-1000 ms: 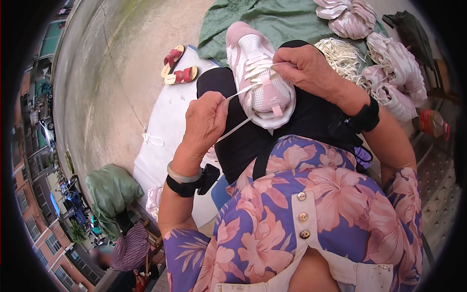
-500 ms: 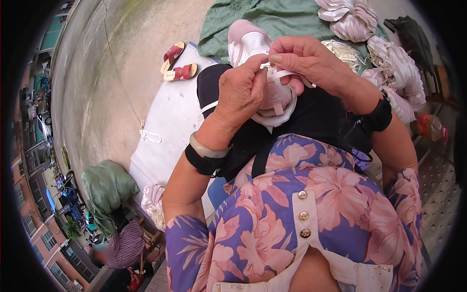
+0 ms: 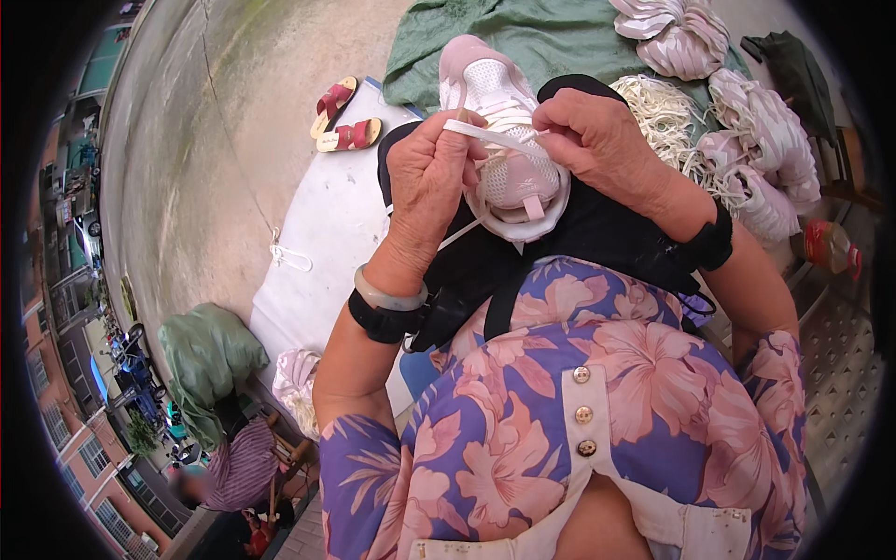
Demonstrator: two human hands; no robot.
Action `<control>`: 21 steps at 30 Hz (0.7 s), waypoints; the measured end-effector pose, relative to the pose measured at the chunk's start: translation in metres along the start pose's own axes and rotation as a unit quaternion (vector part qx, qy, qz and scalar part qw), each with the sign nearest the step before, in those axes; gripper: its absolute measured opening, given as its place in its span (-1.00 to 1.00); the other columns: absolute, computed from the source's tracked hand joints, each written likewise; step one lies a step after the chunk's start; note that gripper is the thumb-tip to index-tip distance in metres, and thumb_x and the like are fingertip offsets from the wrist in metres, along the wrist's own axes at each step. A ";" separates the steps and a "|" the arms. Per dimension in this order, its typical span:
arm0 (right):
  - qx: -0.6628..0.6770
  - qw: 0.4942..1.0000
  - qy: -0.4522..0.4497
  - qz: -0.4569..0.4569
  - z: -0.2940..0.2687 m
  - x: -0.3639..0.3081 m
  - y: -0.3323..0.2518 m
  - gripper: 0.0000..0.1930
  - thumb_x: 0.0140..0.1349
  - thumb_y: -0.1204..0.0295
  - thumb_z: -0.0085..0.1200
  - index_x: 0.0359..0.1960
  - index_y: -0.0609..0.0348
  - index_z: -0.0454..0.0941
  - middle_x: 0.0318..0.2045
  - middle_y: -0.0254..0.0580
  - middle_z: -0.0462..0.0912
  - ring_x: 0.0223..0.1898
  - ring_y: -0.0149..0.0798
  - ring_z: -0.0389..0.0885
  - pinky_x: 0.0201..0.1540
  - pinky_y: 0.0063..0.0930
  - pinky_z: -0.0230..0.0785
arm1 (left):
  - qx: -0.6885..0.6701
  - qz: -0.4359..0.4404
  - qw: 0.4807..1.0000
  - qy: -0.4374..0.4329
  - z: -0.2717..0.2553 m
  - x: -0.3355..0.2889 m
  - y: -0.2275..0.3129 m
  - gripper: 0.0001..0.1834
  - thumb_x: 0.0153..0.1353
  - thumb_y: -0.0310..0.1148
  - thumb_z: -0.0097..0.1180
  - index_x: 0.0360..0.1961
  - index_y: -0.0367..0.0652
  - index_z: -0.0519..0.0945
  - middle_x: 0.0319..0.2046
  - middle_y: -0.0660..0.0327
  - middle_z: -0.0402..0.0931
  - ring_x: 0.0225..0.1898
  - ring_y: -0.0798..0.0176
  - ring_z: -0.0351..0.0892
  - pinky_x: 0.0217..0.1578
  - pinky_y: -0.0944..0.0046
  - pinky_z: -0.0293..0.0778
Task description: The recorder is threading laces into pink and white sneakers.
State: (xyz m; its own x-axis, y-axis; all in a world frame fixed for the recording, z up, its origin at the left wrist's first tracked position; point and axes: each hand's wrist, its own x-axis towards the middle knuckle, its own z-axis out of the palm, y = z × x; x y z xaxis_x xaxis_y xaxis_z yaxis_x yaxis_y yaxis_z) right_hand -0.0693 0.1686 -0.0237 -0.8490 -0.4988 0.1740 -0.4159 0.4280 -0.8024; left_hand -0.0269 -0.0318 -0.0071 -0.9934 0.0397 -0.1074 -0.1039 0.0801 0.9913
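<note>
shirt: floral, blue-purple with pink blooms, nearest the camera
wrists: black band plus pale bangle on left, black band on right
left hand: grasping flat white lace, pinched at thumb and finger, left of shoe
right hand: thumb and fingers bunched at shoe's right edge, by lace; can't tell if lace is gripped
shoe: pink/white, over the lap between both hands, upper facing up, toe pointing away, heel toward body
lap: black cloth, under and around shoe
right side: pile of loose laces, pink/white shoe bundle, bottle with red
ahead: green cloth, second bundle at its right
left side: white sheet, red-strapped sandals at its far end
lower left, farther: green sack, another person in striped top
far left: brick-red buildings
</note>
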 end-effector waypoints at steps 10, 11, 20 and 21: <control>-0.151 0.985 0.015 -0.083 0.013 0.013 0.008 -0.94 -0.08 0.52 0.04 -0.51 0.12 0.47 -0.51 -0.17 0.50 -0.44 -0.13 0.54 -0.41 -0.33 0.39 | -0.006 0.032 0.999 0.035 0.004 -0.007 -0.005 -0.70 0.33 -0.29 -0.11 -0.21 -0.33 0.55 -0.52 0.26 0.49 -0.56 0.49 0.38 -0.49 0.50 0.34; -0.056 0.997 0.061 0.003 0.011 0.011 0.017 -0.94 -0.07 0.53 0.01 -0.51 0.13 0.47 -0.52 -0.18 0.52 -0.45 -0.15 0.54 -0.41 -0.37 0.40 | -0.011 0.028 0.999 0.043 0.001 -0.007 -0.007 -0.70 0.33 -0.29 -0.10 -0.22 -0.33 0.55 -0.51 0.26 0.49 -0.56 0.50 0.38 -0.50 0.50 0.33; 0.101 0.994 0.013 0.045 0.007 0.004 0.020 -0.81 -0.01 0.52 0.03 -0.29 0.11 0.52 -0.54 -0.34 0.42 -0.53 -0.42 0.44 -0.42 -0.52 0.36 | 0.041 0.098 0.994 0.010 -0.004 -0.013 -0.007 -0.73 0.31 -0.33 -0.05 -0.21 -0.33 0.57 -0.50 0.30 0.50 -0.56 0.52 0.35 -0.53 0.52 0.29; 0.102 0.994 0.014 0.045 0.010 0.006 0.017 -0.81 -0.01 0.52 0.03 -0.29 0.11 0.52 -0.54 -0.34 0.42 -0.53 -0.42 0.44 -0.42 -0.52 0.36 | 0.082 0.150 0.985 -0.016 -0.004 -0.015 -0.005 -0.73 0.30 -0.33 -0.03 -0.20 -0.33 0.58 -0.50 0.31 0.50 -0.55 0.53 0.34 -0.53 0.52 0.28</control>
State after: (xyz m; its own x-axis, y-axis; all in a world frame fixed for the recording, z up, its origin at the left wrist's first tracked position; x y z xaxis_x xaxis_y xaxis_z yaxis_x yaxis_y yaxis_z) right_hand -0.0786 0.1654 -0.0423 -0.8895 -0.4434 0.1102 -0.2663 0.3072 -0.9136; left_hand -0.0116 -0.0365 -0.0104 -0.9758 0.1182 0.1838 0.2062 0.2194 0.9536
